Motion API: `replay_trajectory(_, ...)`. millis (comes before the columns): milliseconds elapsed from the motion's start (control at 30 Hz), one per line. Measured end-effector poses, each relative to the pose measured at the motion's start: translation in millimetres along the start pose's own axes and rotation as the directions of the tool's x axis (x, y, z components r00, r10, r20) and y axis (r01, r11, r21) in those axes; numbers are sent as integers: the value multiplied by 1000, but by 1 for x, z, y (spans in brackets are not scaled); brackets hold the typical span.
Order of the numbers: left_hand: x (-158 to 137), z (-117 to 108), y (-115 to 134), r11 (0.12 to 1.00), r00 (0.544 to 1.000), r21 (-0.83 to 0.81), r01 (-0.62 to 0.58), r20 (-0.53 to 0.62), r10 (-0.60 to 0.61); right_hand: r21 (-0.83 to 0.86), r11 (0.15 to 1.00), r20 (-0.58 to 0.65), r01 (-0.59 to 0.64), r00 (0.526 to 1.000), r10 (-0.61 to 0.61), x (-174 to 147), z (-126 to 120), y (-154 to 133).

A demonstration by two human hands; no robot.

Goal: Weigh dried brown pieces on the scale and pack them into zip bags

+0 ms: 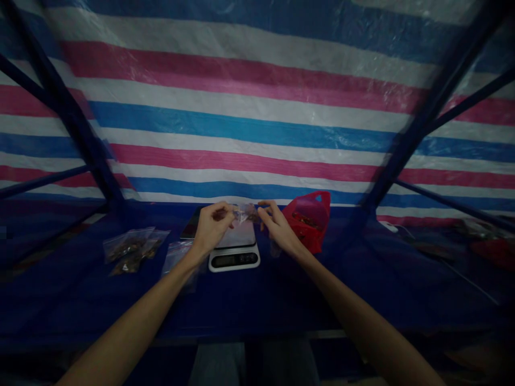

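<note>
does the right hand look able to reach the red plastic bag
Probably yes: the red plastic bag sits close beside the right hand, with nothing visible between, though that hand is busy at a small clear bag.

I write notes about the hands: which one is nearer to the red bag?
Right. The right hand is beside the red bag, at its left edge in the view; the left hand is farther off, at the left side of the scale.

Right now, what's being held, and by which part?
A small clear bag, above the scale: the left hand pinches its left end; the right hand meets its right end, but blur hides whether it grips.
</note>
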State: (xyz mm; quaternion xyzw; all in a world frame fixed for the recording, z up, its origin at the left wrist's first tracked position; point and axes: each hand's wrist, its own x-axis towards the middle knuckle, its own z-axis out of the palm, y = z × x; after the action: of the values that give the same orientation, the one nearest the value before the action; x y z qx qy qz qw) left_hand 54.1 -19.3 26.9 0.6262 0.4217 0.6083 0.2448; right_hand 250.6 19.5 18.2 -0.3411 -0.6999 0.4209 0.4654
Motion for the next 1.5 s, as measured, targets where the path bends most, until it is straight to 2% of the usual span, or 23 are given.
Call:
replay_trajectory(67, 3, -4, -2, 985, 998, -165, 56, 18, -54, 256, 953, 161, -162, 979, 124, 0, 1, 2)
replay_trajectory(133, 4, -5, -6, 959, 996, -269, 84, 50, -73, 440, 847, 315, -299, 934, 166, 1, 4, 2)
replay_trajectory(200, 4, -4, -8, 943, 993, -316, 102, 85, -78, 533, 761, 370, -370, 911, 184, 2, 6, 2)
replay_trajectory(333, 4, -4, -5, 909, 984, -388, 152, 147, -102, 605, 713, 294, -354, 932, 213, 2, 2, -4)
replay_trajectory(400, 4, -5, -3, 890, 982, -422, 170, 152, -115, 623, 724, 237, -296, 953, 187, 0, -13, -11)
replay_trajectory(467, 5, -6, -2, 879, 981, -443, 178, 148, -124, 609, 765, 144, -211, 977, 155, -4, -39, -18)
replay_trajectory(567, 7, -7, -4, 864, 979, -465, 193, 156, -134, 464, 881, -25, -96, 992, 121, -12, -95, -29)
replay_trajectory(667, 7, -6, -9, 858, 975, -469, 211, 165, -149, 175, 981, -121, -88, 987, 110, -19, -153, -33)
replay_trajectory(733, 7, -5, -12, 859, 973, -461, 222, 166, -162, -22, 993, -117, -116, 987, 113, -20, -182, -31)
replay_trajectory(833, 7, -5, -12, 857, 970, -458, 235, 168, -176, -269, 954, -16, -134, 991, 135, -14, -205, -25)
replay_trajectory(1000, 8, -8, -10, 848, 968, -467, 249, 156, -198, -606, 788, 140, -109, 961, 240, 11, -208, -26)
replay_trajectory(1133, 11, -13, -15, 843, 968, -476, 249, 159, -197, -714, 700, 234, -14, 938, 257, 32, -201, -35)
replay_trajectory(1333, 13, -16, -20, 843, 963, -468, 267, 165, -214, -834, 548, 227, 61, 944, 240, 51, -197, -38)
replay_trajectory(1433, 13, -17, -20, 844, 958, -454, 287, 147, -246, -870, 480, 220, 114, 961, 170, 53, -195, -30)
replay_trajectory(1500, 13, -17, -20, 841, 954, -450, 301, 140, -266, -888, 443, 216, 119, 960, 176, 54, -192, -21)
